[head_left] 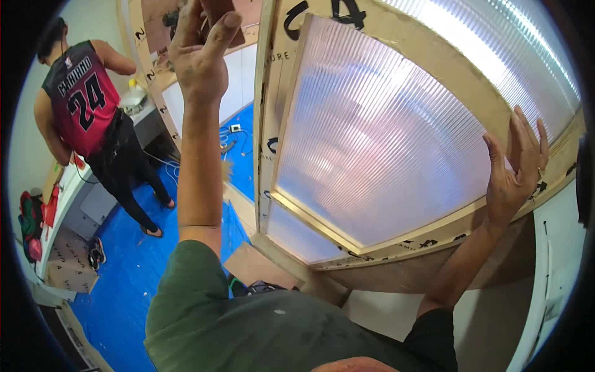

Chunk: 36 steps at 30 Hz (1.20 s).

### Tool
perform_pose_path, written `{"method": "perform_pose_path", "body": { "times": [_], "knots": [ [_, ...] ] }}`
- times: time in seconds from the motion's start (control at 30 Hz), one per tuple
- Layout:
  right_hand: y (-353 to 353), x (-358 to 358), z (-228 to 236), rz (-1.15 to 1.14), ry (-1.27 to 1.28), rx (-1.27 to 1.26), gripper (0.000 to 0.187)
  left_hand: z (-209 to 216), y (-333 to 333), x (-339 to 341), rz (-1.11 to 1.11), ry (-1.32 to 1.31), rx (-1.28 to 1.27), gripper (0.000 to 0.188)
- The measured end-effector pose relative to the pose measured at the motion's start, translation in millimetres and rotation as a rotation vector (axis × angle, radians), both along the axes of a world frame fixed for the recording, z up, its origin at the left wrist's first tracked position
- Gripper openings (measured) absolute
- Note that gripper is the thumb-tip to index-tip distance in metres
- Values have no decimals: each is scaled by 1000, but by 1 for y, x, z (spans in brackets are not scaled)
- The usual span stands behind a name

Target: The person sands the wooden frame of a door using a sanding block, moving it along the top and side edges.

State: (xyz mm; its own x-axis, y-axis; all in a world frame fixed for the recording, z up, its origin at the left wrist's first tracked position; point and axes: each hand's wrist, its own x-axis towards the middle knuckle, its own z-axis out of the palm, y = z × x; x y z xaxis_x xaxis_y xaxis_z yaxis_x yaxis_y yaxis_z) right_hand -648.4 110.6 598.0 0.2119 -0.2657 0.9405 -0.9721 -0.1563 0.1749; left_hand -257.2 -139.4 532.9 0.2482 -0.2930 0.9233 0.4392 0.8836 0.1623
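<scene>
My left hand (pixel 201 65) is raised at the top edge, its fingers closed around a flat brown block (pixel 224 18) that runs partly out of the picture. Its thumb lies along the block's face. To the right stands a framed panel of ribbed translucent sheet (pixel 378 136), edged with pale wooden strips (pixel 319 220). Against the right side of this frame I hold my right hand (pixel 515 177), fingers stretched up and apart, with a ring on one. Whether its palm presses on the wood cannot be made out.
Another person (pixel 93 118) stands at a white counter (pixel 65 192) on the left, back turned. Blue sheeting (pixel 124 273) covers the floor, with cables (pixel 230 142) on it beyond the doorway. A brown board (pixel 260 266) lies by the panel's foot. Shoes (pixel 96 253) sit near the counter.
</scene>
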Motion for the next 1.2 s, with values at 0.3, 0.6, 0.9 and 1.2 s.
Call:
{"method": "perform_pose_path", "body": {
  "times": [0.3, 0.6, 0.9, 1.2],
  "knots": [
    [7, 1, 4, -180, 132, -11, 62, -130, 34, 0, 486, -370, 372, 65],
    [8, 3, 5, -169, 142, 5, 70, -114, 22, -40, 687, -308, 222, 74],
    [16, 13, 9, -267, 107, 3, 66, -15, 2, -48, 794, -365, -14, 72],
    [14, 12, 7, -255, 100, -32, 63, 33, -4, -24, 806, -581, -185, 77]
  ]
}}
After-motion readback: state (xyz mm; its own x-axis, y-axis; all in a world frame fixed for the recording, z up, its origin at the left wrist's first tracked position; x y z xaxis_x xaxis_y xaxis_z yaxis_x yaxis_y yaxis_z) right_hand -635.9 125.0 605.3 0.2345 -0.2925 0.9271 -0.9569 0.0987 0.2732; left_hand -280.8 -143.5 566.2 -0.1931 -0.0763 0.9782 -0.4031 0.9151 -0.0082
